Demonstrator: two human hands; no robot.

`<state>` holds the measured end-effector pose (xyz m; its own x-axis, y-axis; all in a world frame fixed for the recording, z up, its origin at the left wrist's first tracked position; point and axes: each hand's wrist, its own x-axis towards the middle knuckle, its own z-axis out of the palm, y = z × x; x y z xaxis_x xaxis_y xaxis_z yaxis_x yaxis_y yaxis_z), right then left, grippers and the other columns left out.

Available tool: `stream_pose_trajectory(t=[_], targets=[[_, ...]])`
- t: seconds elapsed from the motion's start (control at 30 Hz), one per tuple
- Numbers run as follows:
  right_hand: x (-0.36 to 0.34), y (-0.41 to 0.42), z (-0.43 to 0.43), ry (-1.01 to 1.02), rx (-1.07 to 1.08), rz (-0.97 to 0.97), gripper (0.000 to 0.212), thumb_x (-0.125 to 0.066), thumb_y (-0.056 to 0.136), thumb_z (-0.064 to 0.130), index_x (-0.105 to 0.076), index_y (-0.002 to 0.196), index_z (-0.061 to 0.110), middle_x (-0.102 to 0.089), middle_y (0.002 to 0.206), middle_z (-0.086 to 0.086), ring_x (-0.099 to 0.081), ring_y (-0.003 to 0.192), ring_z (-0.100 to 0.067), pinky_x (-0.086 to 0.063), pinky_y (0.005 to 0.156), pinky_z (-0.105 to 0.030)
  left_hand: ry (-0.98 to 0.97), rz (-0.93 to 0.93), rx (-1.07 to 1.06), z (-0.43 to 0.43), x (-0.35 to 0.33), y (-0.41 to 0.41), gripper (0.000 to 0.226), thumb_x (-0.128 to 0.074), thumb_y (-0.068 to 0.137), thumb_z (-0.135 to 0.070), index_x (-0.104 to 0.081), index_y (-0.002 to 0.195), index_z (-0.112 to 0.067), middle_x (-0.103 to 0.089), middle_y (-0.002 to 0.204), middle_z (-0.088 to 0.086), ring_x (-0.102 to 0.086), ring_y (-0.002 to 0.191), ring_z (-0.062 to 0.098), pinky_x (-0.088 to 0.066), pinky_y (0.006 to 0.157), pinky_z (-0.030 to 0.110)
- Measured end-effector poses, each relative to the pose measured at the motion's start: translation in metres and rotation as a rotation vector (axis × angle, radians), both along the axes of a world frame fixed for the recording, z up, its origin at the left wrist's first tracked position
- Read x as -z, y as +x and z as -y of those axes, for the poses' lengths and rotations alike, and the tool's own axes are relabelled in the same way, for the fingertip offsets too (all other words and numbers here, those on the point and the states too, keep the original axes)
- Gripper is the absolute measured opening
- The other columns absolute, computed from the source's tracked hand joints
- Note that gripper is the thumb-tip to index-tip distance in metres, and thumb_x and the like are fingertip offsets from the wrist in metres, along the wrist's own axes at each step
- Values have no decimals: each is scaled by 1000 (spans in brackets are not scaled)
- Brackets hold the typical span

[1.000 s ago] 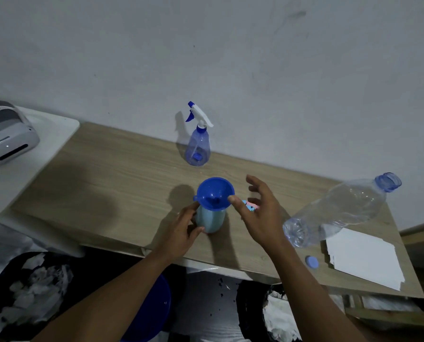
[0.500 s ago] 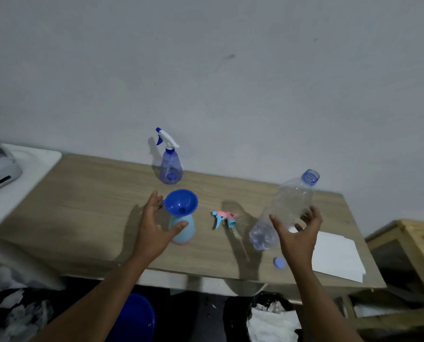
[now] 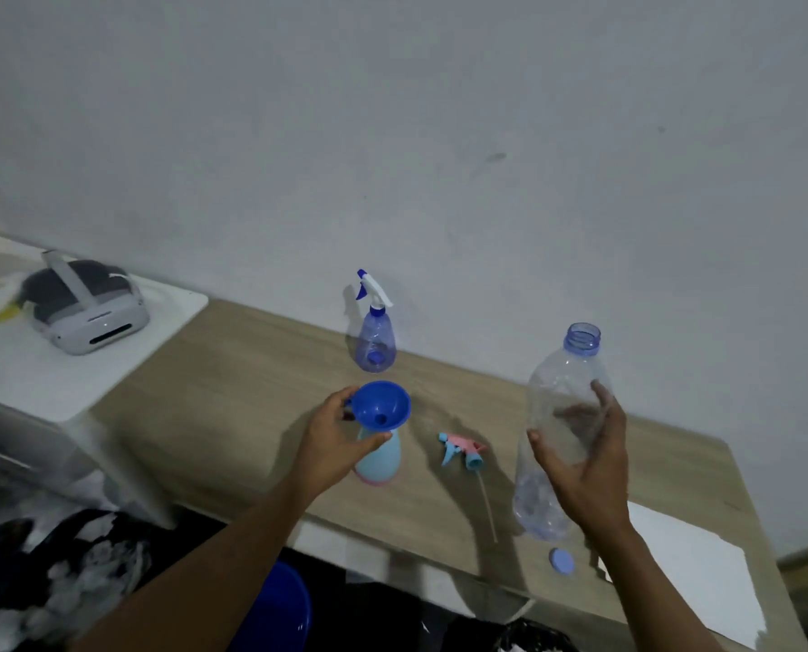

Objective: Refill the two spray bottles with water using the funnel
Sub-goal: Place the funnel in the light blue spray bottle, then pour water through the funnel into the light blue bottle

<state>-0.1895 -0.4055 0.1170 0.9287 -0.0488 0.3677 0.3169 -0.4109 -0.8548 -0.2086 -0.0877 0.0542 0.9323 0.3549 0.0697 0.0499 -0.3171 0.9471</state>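
Head view, my left hand (image 3: 331, 440) curled round the pale blue spray bottle (image 3: 381, 463) on the table (image 3: 232, 369), blue funnel (image 3: 383, 407) in its neck, my right hand (image 3: 585, 472) gripping the uncapped water bottle (image 3: 562, 378) upright

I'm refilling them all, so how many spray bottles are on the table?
2. A purple bottle stands by the wall; a pale blue bottle, funnel on top, is in the left hand.
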Motion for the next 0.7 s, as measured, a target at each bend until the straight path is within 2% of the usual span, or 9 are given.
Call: stream_pose_trajectory(t=[0.07, 0.13, 0.2, 0.27, 0.4, 0.5, 0.6, 0.7], targets=[[-11, 4, -6, -83, -124, -9, 94, -87, 72, 23, -33, 149, 29, -57, 130, 5, -63, 106, -3, -51, 90, -16, -13, -13, -19, -1, -2, 1, 72, -97, 58, -16, -56, 117, -29, -67, 109, -14, -63, 93, -10, -48, 75, 10], [-21, 7, -12, -139, -244, -26, 93, -84, 71, 37, -34, 148, 29, -60, 127, 10, -64, 107, -2, -49, 87, -11, -25, -26, -22, -2, -2, 2, 78, -99, 54, -19, -56, 118, -28, -65, 110, -17, -62, 97, -6, -48, 76, 7], [-27, 8, -19, -176, -324, -41, 92, -81, 70, 49, -35, 147, 31, -63, 125, 12, -64, 110, -4, -49, 89, -12, -34, -31, -26, 0, -3, 4, 80, -100, 52, -22, -55, 119, -29, -63, 111, -19, -60, 101, -8, -47, 78, 7], [-28, 11, -23, -235, -367, -67, 93, -82, 69, 55, -36, 147, 34, -66, 119, 14, -65, 110, -4, -49, 90, -15, -35, -32, -35, 1, -4, 5, 76, -99, 55, -21, -56, 117, -29, -63, 108, -22, -59, 95, -13, -45, 78, 5], [-27, 18, -28, -437, -413, -116, 94, -87, 70, 41, -34, 147, 42, -66, 121, 18, -65, 109, -1, -54, 91, -29, -15, -23, -40, 2, -5, 5, 72, -98, 55, -21, -60, 116, -27, -66, 104, -19, -59, 90, -15, -46, 78, 4], [-30, 24, -31, -571, -438, -150, 99, -85, 66, 42, -29, 147, 49, -68, 116, 16, -67, 107, -6, -56, 89, -35, -7, -2, -64, 1, -9, 3, 70, -99, 54, -23, -62, 114, -27, -68, 101, -19, -61, 88, -14, -46, 78, 4], [-36, 31, -31, -718, -468, -174, 101, -80, 64, 52, -22, 146, 54, -66, 113, 16, -66, 102, -11, -55, 85, -34, 10, 20, -63, 0, -14, 2, 71, -99, 53, -27, -63, 114, -29, -68, 102, -19, -63, 91, -9, -49, 80, 8], [-44, 37, -32, -881, -470, -187, 101, -74, 64, 59, -19, 148, 52, -64, 114, 15, -65, 102, -16, -54, 82, -33, 32, 24, -52, -1, -18, 2, 73, -98, 54, -32, -63, 117, -27, -68, 104, -17, -63, 95, -4, -50, 83, 12]])
